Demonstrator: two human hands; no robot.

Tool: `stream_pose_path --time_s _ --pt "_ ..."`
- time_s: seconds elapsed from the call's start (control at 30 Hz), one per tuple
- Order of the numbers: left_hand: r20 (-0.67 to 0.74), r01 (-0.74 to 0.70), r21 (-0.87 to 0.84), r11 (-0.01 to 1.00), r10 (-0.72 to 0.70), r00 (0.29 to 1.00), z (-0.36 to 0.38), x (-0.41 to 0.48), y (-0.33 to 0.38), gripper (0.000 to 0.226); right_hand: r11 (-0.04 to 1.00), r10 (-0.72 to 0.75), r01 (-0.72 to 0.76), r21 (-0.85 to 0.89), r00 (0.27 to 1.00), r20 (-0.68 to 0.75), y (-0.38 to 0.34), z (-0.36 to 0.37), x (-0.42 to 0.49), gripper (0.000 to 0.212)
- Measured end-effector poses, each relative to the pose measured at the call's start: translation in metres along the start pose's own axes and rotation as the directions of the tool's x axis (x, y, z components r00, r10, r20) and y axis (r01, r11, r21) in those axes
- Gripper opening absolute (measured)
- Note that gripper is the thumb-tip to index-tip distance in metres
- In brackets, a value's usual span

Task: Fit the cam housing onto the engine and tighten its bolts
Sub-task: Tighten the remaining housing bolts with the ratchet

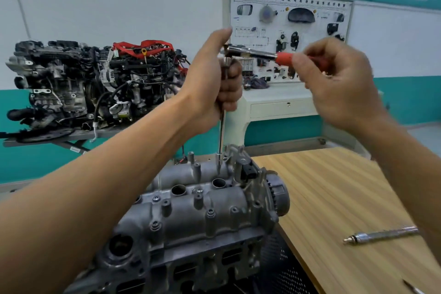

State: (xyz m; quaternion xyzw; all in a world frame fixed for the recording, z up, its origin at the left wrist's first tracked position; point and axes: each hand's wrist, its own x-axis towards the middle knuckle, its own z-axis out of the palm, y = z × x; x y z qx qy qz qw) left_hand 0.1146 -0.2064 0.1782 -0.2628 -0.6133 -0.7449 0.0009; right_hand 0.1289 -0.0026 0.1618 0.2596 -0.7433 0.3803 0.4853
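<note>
- Head view: left hand (214, 79) curled round the top of the extension bar (222, 131), thumb up beside the ratchet (250, 53); keep the bar plumb
- Low centre: cam housing (195, 210) seated on the engine (191, 270); bar tip meets a far-end bolt (219, 162), so press down to stay engaged
- Ratchet's red grip pinched by right hand (334, 79); swing short, even arcs
- Far right: spare tool (381, 234) lies on the counter (322, 186)

Cam housing (202, 207) on engine (167, 265) left of table (334, 198), metal tool (381, 234) on table, second engine (90, 81) behind left.
</note>
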Motion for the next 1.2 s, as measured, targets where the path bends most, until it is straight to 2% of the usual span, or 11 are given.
stream_pose_path --time_s 0.07,0.17,0.3,0.43,0.57,0.7,0.8,0.93,1.07,1.17,1.2 --pt "0.094 0.049 0.003 0.999 -0.049 0.994 0.027 -0.002 0.0 0.051 0.972 -0.087 0.092 -0.218 0.996 0.036 0.003 -0.039 -0.01 0.027" --pt "0.172 0.077 0.062 0.995 -0.087 0.981 0.069 -0.005 -0.016 0.038 0.88 -0.091 0.116 -0.461 0.993 0.077 0.01 -0.094 -0.033 0.043" --pt "0.249 0.07 0.28 0.957 -0.143 0.958 0.11 -0.022 -0.068 0.014 0.788 0.074 -0.054 -0.614 0.997 0.007 0.035 -0.153 -0.07 0.053" --pt "0.308 -0.052 0.619 0.784 -0.182 0.934 0.136 -0.06 -0.143 0.019 0.679 0.283 -0.272 -0.681 0.954 -0.099 0.065 -0.21 -0.126 0.053" --pt "0.287 -0.099 0.698 0.71 -0.151 0.946 0.173 -0.081 -0.205 0.036 0.452 0.514 -0.421 -0.786 0.844 -0.156 0.084 -0.249 -0.216 0.058" --pt "0.333 -0.134 0.733 0.667 -0.18 0.926 0.209 -0.088 -0.259 0.04 0.348 0.662 -0.574 -0.741 0.71 -0.239 0.096 -0.269 -0.301 0.055" --pt "0.324 -0.059 0.749 0.66 -0.288 0.901 0.222 -0.097 -0.296 0.031 0.266 0.751 -0.636 -0.724 0.608 -0.258 0.106 -0.271 -0.335 0.053" --pt "0.313 -0.106 0.805 0.584 -0.266 0.911 0.226 -0.112 -0.329 0.025 0.169 0.82 -0.645 -0.746 0.511 -0.256 0.116 -0.262 -0.357 0.052" --pt "0.294 -0.157 0.863 0.48 -0.225 0.929 0.221 -0.114 -0.336 0.025 0.054 0.782 -0.502 -0.863 0.559 -0.277 0.112 -0.257 -0.359 0.054" --pt "0.297 -0.177 0.892 0.415 -0.245 0.923 0.209 -0.115 -0.327 0.027 -0.007 0.82 -0.393 -0.919 0.524 -0.23 0.106 -0.253 -0.345 0.045" --pt "0.289 -0.164 0.884 0.438 -0.236 0.928 0.204 -0.116 -0.32 0.028 0.001 0.821 -0.392 -0.92 0.525 -0.223 0.102 -0.256 -0.337 0.039"
